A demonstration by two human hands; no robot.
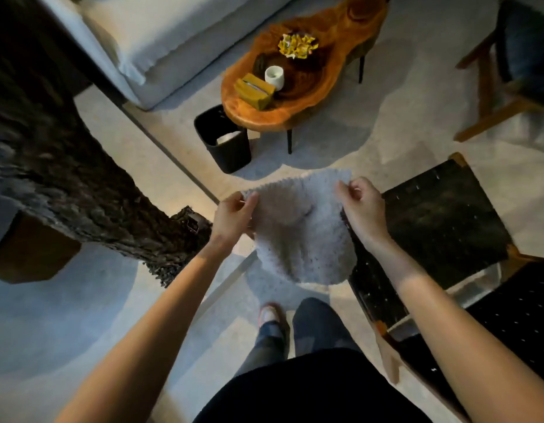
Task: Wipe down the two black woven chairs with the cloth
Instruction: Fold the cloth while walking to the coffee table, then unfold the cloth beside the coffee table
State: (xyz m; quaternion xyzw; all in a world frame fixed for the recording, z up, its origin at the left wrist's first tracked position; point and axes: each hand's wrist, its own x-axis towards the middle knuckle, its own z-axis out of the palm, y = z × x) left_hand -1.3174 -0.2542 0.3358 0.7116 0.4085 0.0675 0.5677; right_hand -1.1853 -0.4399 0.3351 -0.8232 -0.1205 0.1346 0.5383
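Pale grey nubby cloth [298,227] hanging slack, corners pinched by left hand [234,216] and right hand [360,209], perhaps speckled.

1. The pale grey nubby cloth [298,233] is flecked with tiny dark specks.
2. The black woven chair with a brown wooden frame [441,221] shows small white flecks across its weave.
3. The orange-brown slab-wood table [334,41] has dark swirling grain.
4. The flower cluster [296,45] is yellow, the round cup [274,76] white, the oblong box [253,93] mustard-yellow.
5. The square bin [224,148] is black.
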